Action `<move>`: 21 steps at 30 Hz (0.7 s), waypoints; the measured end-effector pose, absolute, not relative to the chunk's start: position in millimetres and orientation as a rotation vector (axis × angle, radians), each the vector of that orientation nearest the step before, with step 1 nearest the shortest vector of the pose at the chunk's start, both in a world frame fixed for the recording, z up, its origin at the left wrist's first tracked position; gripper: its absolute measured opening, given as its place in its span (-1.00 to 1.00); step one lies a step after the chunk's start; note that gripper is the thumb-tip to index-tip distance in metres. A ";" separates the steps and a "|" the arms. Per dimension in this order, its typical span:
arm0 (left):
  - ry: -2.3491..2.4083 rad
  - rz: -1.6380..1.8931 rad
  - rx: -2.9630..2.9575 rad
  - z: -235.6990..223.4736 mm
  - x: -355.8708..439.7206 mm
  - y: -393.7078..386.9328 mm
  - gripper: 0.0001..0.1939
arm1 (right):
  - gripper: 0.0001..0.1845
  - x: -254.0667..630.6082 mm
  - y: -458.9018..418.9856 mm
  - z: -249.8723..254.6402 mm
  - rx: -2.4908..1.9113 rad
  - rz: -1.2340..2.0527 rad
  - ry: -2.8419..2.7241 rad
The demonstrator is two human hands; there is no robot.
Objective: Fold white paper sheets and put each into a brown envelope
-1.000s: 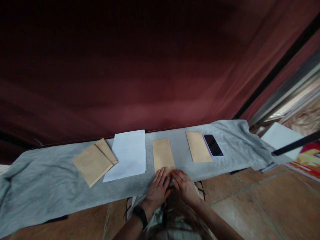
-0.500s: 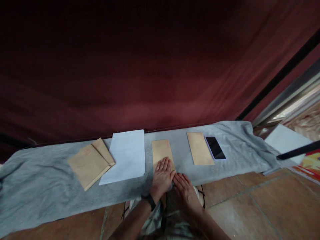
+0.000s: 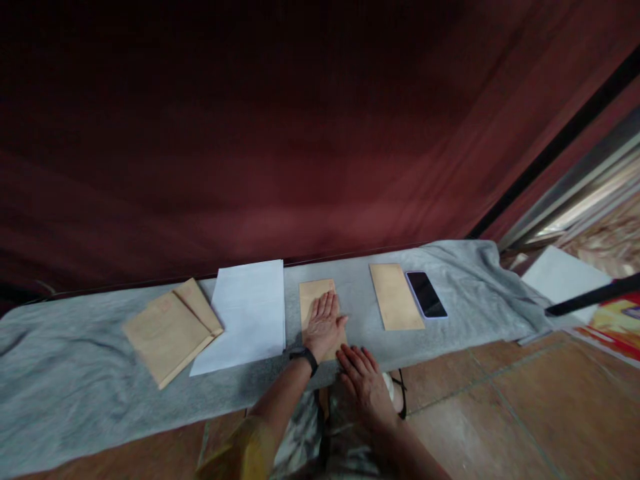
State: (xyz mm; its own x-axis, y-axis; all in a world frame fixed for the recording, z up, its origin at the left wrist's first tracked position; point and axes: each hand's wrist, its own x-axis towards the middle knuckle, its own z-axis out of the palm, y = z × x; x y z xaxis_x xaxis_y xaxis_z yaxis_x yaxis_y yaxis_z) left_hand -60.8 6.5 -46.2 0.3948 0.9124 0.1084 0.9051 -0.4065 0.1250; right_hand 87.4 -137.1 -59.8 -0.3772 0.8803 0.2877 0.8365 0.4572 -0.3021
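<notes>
A brown paper envelope (image 3: 313, 292) lies flat on the grey cloth (image 3: 357, 293) straight ahead of me. My left hand (image 3: 323, 328), with a dark band at the wrist, rests flat on top of it, fingers stretched toward its far end. Much of the envelope is covered by this hand. At the envelope's near right corner lies my right hand (image 3: 364, 377), palm down with fingers extended. It holds nothing.
Left of the envelope is a stack of white paper (image 3: 250, 313), overlapped by a pile of brown envelopes (image 3: 170, 330). To the right lie another brown envelope (image 3: 397, 297) and a phone (image 3: 427, 295). A dark red curtain (image 3: 280, 167) hangs behind.
My left hand has slid forward along the envelope, from its near end up toward its far end. The right hand has stayed by the near right corner.
</notes>
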 end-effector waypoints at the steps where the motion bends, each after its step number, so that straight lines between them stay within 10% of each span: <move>1: 1.673 0.258 2.606 -47.6 -63.5 2.6 -0.33 | -0.42 85.6 -137.9 -58.5 -1.452 0.143 -2.297; 21: 1.124 0.312 2.954 -41.4 -139.1 -106.9 -0.41 | -0.47 86.6 -144.8 -51.0 -1.498 0.020 -2.231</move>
State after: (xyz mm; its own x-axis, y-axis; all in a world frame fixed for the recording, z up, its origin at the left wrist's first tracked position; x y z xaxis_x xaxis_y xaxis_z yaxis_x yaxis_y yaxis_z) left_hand -139.1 -106.9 -41.4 0.7301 0.6549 0.1950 0.6616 -0.7489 0.0379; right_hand 86.6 -144.8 -51.0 -0.3087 0.8820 0.3561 0.8755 0.4098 -0.2560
